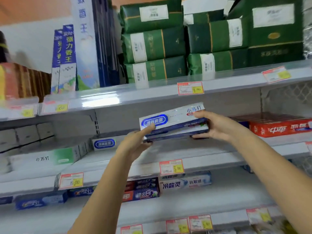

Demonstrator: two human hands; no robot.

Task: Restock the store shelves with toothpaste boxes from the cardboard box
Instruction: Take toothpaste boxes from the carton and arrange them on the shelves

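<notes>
My left hand (135,142) and right hand (214,127) held stacked boxes (172,122) above the shelf (194,149), behind its front edge, fingers (149,127) gripping both ends. Next, I judged: lowering them flat.

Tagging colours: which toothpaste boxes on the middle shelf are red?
The red stack at far right, past the right hand. The held stack and the shelf boxes to the left are white with blue or green.
</notes>
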